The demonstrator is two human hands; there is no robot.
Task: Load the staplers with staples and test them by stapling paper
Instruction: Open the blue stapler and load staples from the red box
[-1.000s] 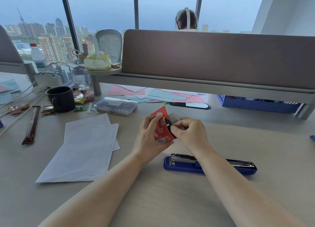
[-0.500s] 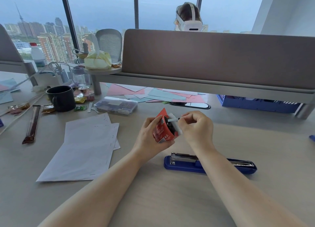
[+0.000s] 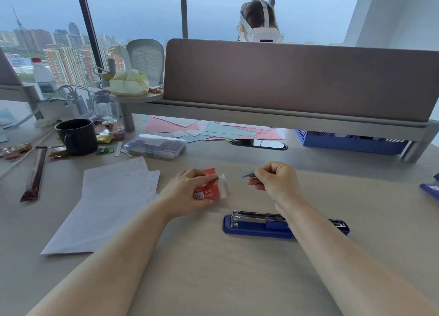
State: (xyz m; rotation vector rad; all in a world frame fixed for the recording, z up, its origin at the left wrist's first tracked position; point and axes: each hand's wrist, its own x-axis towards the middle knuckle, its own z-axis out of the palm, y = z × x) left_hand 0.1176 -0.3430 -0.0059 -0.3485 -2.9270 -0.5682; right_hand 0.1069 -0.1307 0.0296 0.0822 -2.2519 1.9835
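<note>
Nearest on the table (image 3: 213, 280), a blue stapler (image 3: 259, 224) lies swung open with its metal staple channel facing up, partly crossed by the right forearm. Just beyond it the left hand (image 3: 187, 192) rests low, fingers wrapped around a red staple box (image 3: 207, 188) whose white inner tray pokes out on the right, while the right hand (image 3: 275, 181) is raised beside it, curled, pinching a thin strip of staples (image 3: 248, 174) between thumb and forefinger. Left of the hands lie white paper sheets (image 3: 111, 204), with a clear plastic case (image 3: 155, 146) and a dark mug (image 3: 77, 136) farther back.

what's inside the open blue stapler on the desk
The blue stapler lies opened flat, its metal staple channel exposed. The right forearm covers its middle, so whether staples sit inside cannot be told.
</note>
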